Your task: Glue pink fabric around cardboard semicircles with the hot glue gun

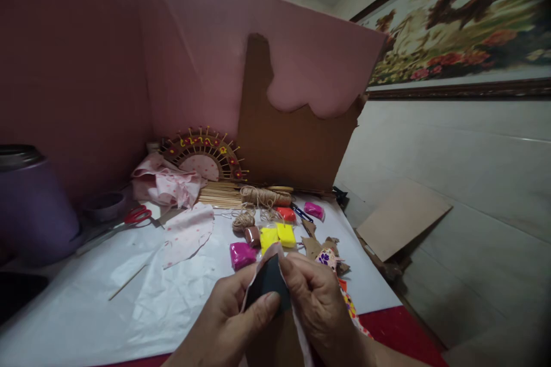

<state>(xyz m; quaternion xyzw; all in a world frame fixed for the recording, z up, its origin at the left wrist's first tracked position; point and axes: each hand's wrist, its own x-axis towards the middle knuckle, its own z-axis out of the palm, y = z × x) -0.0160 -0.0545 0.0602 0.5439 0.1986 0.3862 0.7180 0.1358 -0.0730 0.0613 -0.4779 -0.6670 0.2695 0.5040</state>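
Both hands were closed around a cloth-edged cardboard piece [269,284], which stood out over the near side of the tabletop [86,321], between the two palms. The left hand [236,307] gripped its left side, the thumb lying across the dark upper face and the fingers mostly hidden behind. The right hand [321,301] was curled in, its thumb and fingers pinching the pale pink cloth border along the right edge near the top. Below the left thumb, the face of the piece turned brown.

Just beyond the left hand lay a magenta packet [242,256], with a brown packet [252,236] and two yellow packets [278,235] next to it. Farther out from the hands were a small ball of twine [243,221], a red packet [284,215] and a larger roll of twine [260,196]. Past the right hand lay torn cardboard scraps [310,246] and a patterned cloth scrap [328,258].

Out to the left of the hands were a loose wooden stick [127,282], a cut piece of spotted pink cloth [189,235] and red-handled scissors [138,214]. A fan-shaped decoration [200,163] stood well beyond them, against the pink board [193,69].
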